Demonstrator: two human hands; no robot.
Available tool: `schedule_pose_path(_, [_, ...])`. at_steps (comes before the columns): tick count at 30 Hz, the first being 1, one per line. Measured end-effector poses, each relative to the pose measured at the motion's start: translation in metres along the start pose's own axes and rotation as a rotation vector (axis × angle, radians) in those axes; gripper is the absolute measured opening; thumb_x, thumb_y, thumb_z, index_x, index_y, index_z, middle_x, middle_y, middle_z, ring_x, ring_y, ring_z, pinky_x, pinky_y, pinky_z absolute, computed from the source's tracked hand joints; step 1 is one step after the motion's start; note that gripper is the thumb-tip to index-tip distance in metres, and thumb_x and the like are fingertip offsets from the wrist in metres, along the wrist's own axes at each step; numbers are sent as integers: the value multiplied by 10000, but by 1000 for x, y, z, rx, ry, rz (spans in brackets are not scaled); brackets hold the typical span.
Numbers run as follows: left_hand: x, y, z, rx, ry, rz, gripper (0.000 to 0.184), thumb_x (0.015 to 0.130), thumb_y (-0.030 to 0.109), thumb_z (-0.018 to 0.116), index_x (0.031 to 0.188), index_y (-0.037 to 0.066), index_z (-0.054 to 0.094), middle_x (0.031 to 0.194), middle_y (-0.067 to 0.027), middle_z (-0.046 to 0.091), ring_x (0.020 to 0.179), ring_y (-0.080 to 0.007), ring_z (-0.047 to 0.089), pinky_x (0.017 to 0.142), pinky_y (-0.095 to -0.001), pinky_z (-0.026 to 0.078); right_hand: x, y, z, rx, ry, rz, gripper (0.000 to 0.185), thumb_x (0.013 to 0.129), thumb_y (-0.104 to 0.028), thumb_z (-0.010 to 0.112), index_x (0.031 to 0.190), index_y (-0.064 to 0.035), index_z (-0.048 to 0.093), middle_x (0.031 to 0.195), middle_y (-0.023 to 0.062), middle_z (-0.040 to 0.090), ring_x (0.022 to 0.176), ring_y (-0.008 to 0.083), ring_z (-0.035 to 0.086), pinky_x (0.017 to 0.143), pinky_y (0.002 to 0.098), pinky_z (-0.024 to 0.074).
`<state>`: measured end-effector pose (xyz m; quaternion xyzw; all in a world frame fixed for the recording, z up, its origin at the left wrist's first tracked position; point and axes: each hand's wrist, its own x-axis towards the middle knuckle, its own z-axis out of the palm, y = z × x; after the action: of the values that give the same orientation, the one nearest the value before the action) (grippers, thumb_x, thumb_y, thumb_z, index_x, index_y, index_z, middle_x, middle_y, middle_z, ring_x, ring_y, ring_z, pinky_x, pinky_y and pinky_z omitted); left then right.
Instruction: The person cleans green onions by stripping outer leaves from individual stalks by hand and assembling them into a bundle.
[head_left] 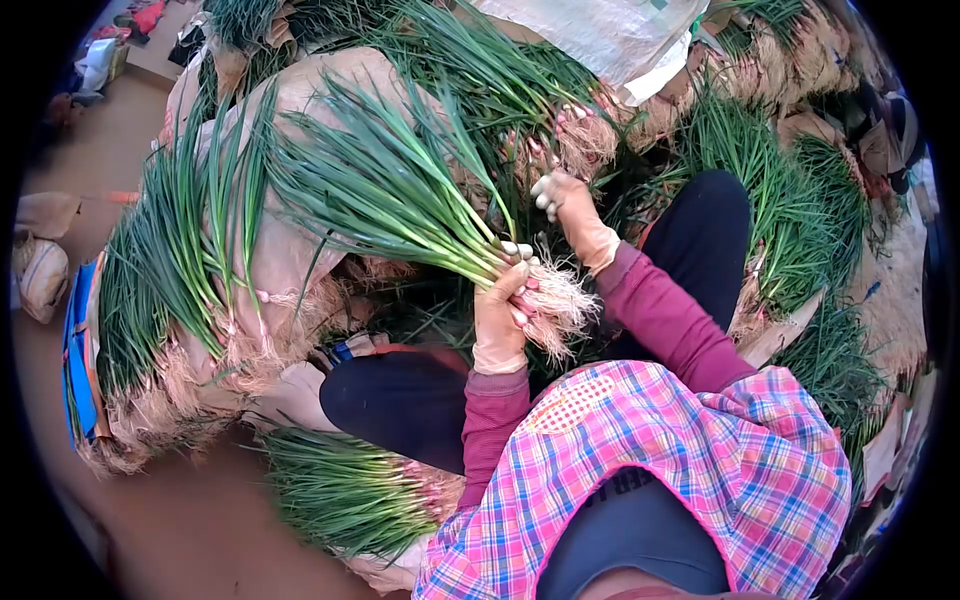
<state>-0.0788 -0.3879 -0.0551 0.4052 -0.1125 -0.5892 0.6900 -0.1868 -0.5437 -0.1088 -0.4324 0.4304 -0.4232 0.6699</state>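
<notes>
My left hand, in a pale orange glove with white fingertips, is wrapped round a bunch of spring onions. Their long green leaves fan out to the upper left, and the pinkish bulbs and stringy roots stick out on the right of the fist. My right hand, gloved the same way, is apart from the bunch, to its upper right. Its fingers are curled together, and whether anything is in them cannot be made out. Just beyond it lies a heap of spring onions with roots toward me.
More spring onions lie on brown sacking at the left. Further piles sit at the right and by my left knee. A white plastic sheet covers part of the far heap. My bent knees flank the work.
</notes>
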Motion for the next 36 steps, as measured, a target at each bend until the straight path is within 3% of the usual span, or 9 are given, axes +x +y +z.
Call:
schedule_pose_path(3, [-7, 11, 11, -133, -48, 10, 499, 827, -29, 577, 1310, 48, 478, 1110, -95, 606, 949, -160, 588, 854, -292, 491, 16, 16, -16, -866, -477, -82, 200, 907, -238, 582, 833, -62, 641, 729, 62, 632, 740, 196, 621, 653, 337, 497])
schedule_pose_path(7, [-5, 9, 1, -218, -92, -15, 524, 825, -28, 576, 1332, 53, 469, 1122, -103, 601, 963, -183, 593, 875, -311, 496, 109, -75, -46, -1172, 396, -429, 197, 934, -102, 487, 964, -137, 679, 862, 90, 664, 824, 212, 647, 740, 421, 509])
schedule_pose_path(11, [-1, 11, 3, -350, -188, -57, 487, 819, -33, 580, 1293, 29, 486, 1119, -107, 602, 1000, -229, 599, 940, -356, 483, 130, -128, -38, -1525, 56, -15, 189, 908, -233, 596, 1016, -100, 676, 861, 80, 688, 813, 197, 657, 768, 380, 511])
schedule_pose_path(15, [8, 10, 10, -350, -158, -87, 382, 825, -86, 564, 1191, 13, 516, 1188, -154, 598, 1130, -280, 574, 1046, -410, 423, 44, -111, -16, -534, -103, 142, 62, 863, -159, 668, 875, -100, 683, 708, 18, 647, 621, 98, 604, 594, 276, 497])
schedule_pose_path(18, [21, -7, -7, -158, -87, -161, 319, 838, -36, 603, 1151, -1, 554, 1112, -135, 647, 826, -153, 624, 770, -276, 531, -16, -47, 4, -256, -567, 239, 160, 866, -177, 697, 979, -79, 640, 711, -41, 604, 685, 42, 564, 574, 171, 435])
schedule_pose_path(27, [-2, 5, 7, -189, -119, -32, 304, 793, -11, 609, 1086, 30, 542, 1036, -118, 624, 885, -203, 621, 777, -289, 513, -7, 9, 9, 625, -93, 339, 172, 953, -234, 576, 946, -67, 619, 754, -38, 588, 603, 44, 531, 520, 167, 423])
schedule_pose_path(32, [-13, 27, 23, -331, -279, 133, 443, 800, 12, 578, 1232, 48, 487, 1129, -131, 575, 1030, -223, 577, 930, -358, 469, 7, -2, 1, -555, -309, 42, 323, 868, -346, 683, 971, -41, 653, 771, 50, 672, 710, 189, 648, 656, 334, 520])
schedule_pose_path(34, [-12, 26, 15, -173, -120, 51, 576, 815, -3, 557, 1371, 49, 414, 1119, -114, 588, 1053, -225, 578, 936, -357, 470, 49, -45, -17, -1035, 388, -448, 336, 838, -335, 689, 1014, -52, 648, 894, 155, 683, 888, 356, 645, 781, 421, 500])
schedule_pose_path(36, [-3, 15, 6, -207, -158, 42, 521, 807, -17, 582, 1311, 39, 465, 1118, -113, 594, 1074, -237, 576, 965, -363, 451, 73, -43, -29, -1081, 216, -286, 284, 812, -328, 714, 921, -71, 666, 890, 139, 681, 876, 321, 642, 786, 407, 487])
